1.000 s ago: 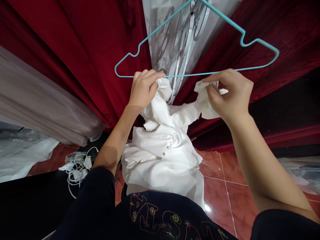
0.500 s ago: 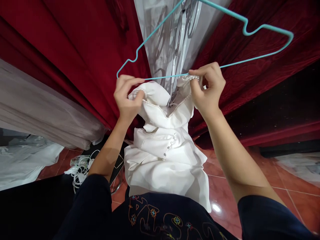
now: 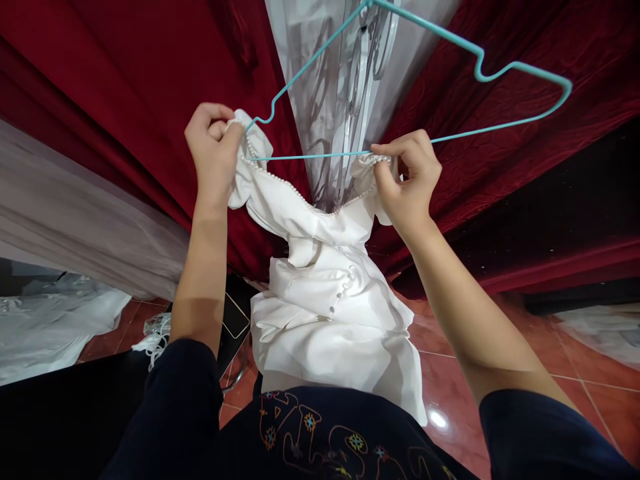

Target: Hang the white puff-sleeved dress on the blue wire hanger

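Note:
A white dress (image 3: 320,287) with a pearl-beaded neckline and a row of small buttons hangs down in front of me. My left hand (image 3: 213,150) pinches the dress's left shoulder, which now sits around the left end of a light-blue hanger (image 3: 320,155). My right hand (image 3: 410,177) grips the other shoulder's beaded edge against the hanger's bottom bar, with thumb and finger closed. The hanger's right end sticks out bare beyond my right hand. At the top of the view the hanger's peak meets a rail area; its hook is not clearly visible.
Dark red curtains (image 3: 150,80) flank white sheer fabric and grey metal scrollwork (image 3: 357,80) behind the hanger. Plastic-wrapped white fabric (image 3: 65,320) lies at left, near white cords (image 3: 159,337). A phone-like dark rectangle (image 3: 236,317) rests on a black surface. Red tiles (image 3: 450,393) cover the floor.
My left hand has moved left and up, drawing the dress's left shoulder out to the hanger's end and stretching the neckline wider. My right hand and the hanger have shifted slightly left.

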{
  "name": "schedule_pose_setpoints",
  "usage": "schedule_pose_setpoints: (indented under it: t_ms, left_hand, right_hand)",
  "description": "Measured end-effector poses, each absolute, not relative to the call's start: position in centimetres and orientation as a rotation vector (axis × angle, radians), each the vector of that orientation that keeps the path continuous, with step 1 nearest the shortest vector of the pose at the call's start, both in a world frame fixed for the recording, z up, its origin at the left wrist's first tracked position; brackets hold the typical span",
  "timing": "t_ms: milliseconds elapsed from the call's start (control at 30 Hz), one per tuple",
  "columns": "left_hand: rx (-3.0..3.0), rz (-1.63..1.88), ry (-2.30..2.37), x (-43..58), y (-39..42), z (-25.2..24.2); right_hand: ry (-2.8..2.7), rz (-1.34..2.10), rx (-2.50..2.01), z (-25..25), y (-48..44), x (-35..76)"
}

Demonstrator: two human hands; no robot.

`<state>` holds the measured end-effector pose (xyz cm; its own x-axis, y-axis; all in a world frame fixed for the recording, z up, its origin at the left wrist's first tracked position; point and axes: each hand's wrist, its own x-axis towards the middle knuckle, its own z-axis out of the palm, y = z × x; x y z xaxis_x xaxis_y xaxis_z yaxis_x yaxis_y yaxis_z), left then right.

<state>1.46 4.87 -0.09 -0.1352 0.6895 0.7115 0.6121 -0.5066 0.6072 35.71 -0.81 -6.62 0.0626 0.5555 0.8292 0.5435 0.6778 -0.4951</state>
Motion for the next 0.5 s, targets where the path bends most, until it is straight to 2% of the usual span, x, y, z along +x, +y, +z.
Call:
schedule_pose_setpoints:
  t_ms: [200,333,500]
  left_hand:
    - [2.261,1.658,1.589,7.0,4.0,2.4]
    - [2.466,1.638,1.444,8.7,1.9,1.9]
    - [2.413,1.509,1.378,8.2,0.4,0.8]
  right_hand:
    - [-1.577,-0.005,-0.912,-6.7,-0.7,35.9]
    - [-1.579,-0.01,-0.915,-6.4,-0.9,35.9]
    - [-1.571,-0.01,-0.935,-6.4,-1.1,36.0]
